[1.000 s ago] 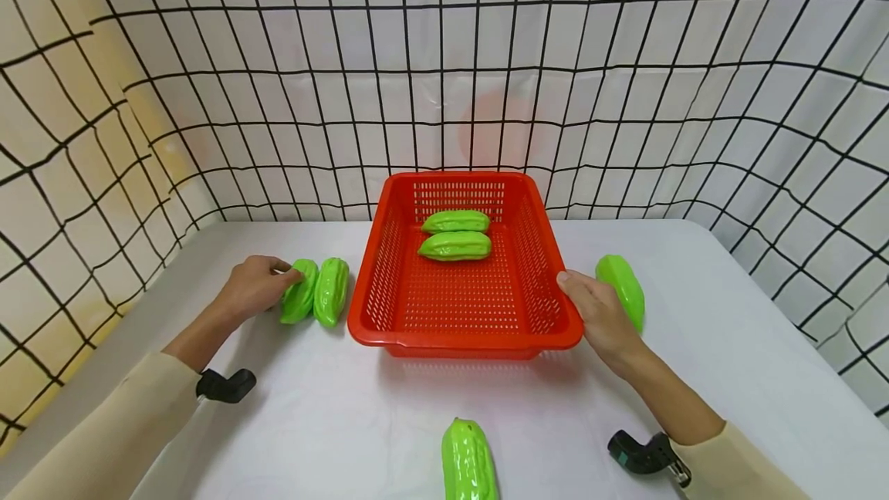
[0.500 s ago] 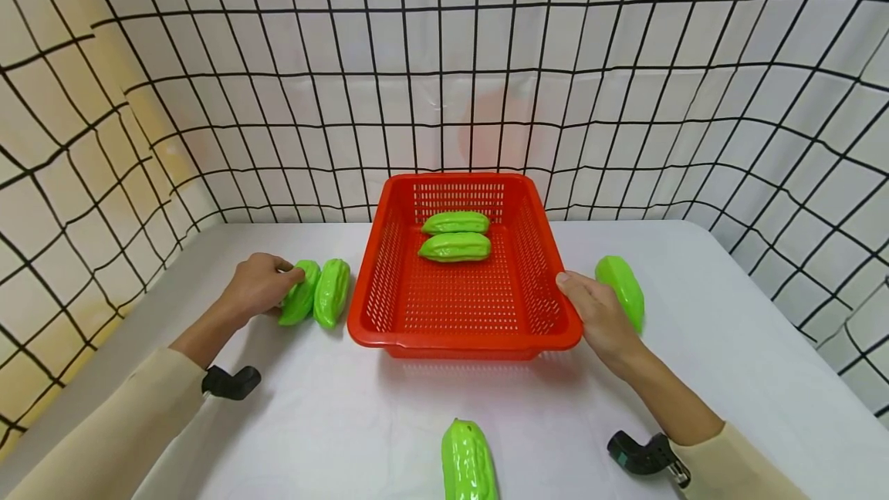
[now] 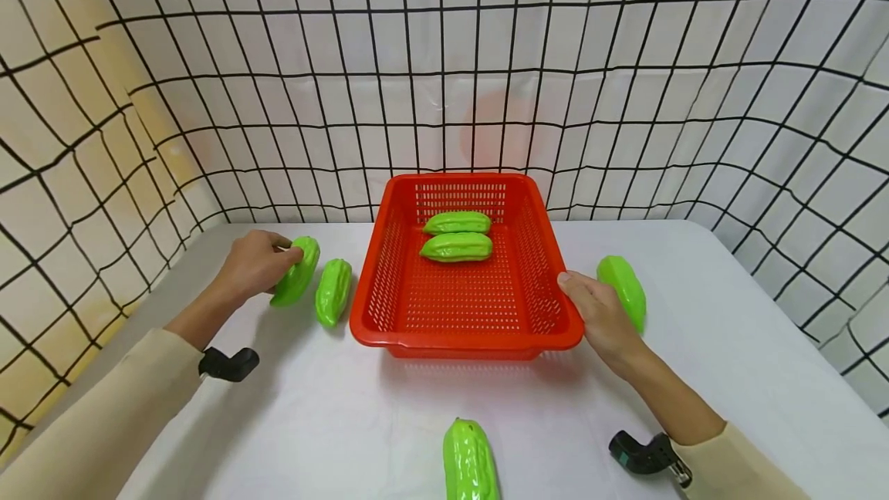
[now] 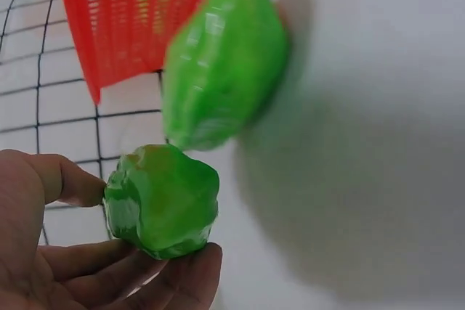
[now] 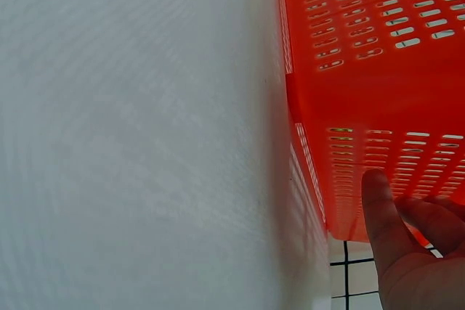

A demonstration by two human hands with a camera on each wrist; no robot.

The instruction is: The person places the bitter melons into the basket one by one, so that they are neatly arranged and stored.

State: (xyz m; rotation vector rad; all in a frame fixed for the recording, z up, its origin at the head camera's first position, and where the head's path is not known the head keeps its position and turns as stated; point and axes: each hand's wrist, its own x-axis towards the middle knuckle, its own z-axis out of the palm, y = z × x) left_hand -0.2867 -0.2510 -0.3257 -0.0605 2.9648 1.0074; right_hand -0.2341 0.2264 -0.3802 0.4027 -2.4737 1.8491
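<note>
My left hand point(image 3: 255, 265) pinches a glossy green, ridged gourd point(image 3: 297, 270) between thumb and fingers, above the table at the left. In the left wrist view the held gourd point(image 4: 163, 201) shows end-on, with the thumb on one side and the fingers under it. A second gourd point(image 3: 333, 292) lies just to its right, beside the red plastic basket point(image 3: 465, 340). Two more gourds lie side by side inside the basket, the front one point(image 3: 456, 247) nearer me. My right hand point(image 3: 604, 319) grips the basket's right rim, its fingers against the perforated outer wall point(image 5: 378, 107) in the right wrist view.
One gourd point(image 3: 623, 292) lies right of the basket, partly behind my right hand. Another gourd point(image 3: 469, 457) lies at the table's near edge. A black wire grid point(image 3: 444, 72) stands along the back and sides of the white table point(image 3: 333, 423).
My left hand has raised its gourd off the table and away from the neighbouring gourd, slightly up and back. My right hand and the basket have stayed in place.
</note>
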